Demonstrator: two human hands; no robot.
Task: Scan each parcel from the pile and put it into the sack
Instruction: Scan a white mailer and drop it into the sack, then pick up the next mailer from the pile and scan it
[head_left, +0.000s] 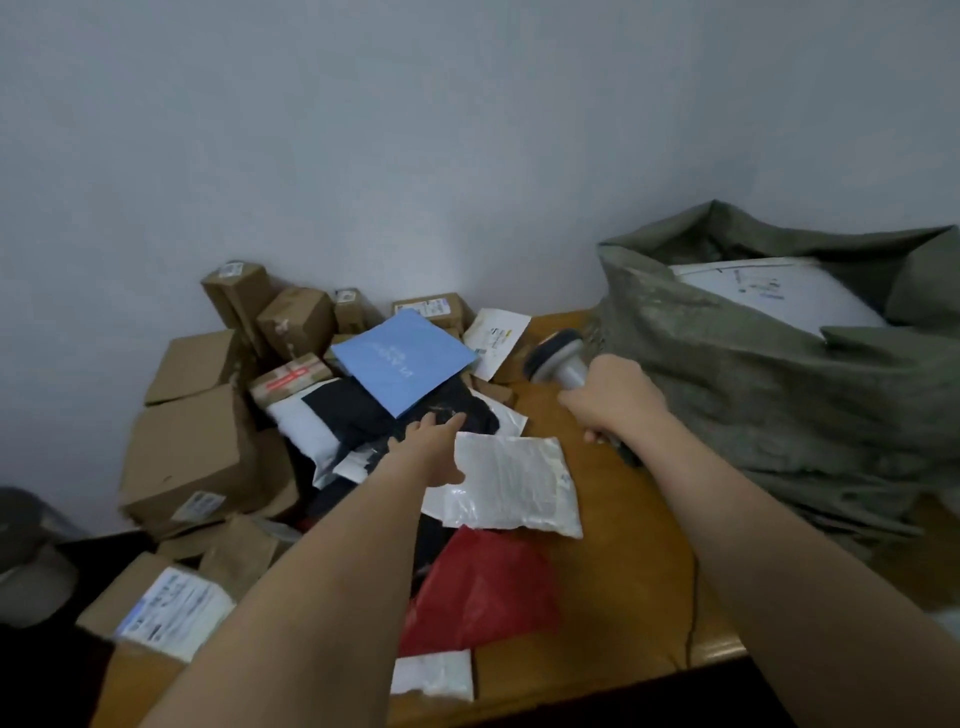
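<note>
**Inspection: L hand at white bag, scanner standing by**

Nearest: small white mailer (434, 674) at table (623, 571) front edge, red poly bag (483, 592) just behind it. Neither handled.

Mid: left hand (434, 447) reaches fwd over the pile (322, 415), fingers extended, thumb at left edge of white poly parcel (517, 480). Grip not closed; whether thumb touches the bag, cannot tell (blur). Parcel lies flat just right of that hand, long axis running near-to-far, overlapping dark bags. L hand is clearly the nearer one to it.

Right hand (615, 397) clenched round handle of scanner (558, 358), head aimed left toward pile. Parcel sits below-left of scanner, near.

Far: blue mailer (402, 361) atop heap; cardboard boxes (208, 415) stacked against wall.

Containers: green sack (753, 389) at right, mouth open, holds a large white parcel (774, 293). Room left inside: cannot tell.

Judgement: next move likely pinch-and-lift parcel, label toward scanner.
</note>
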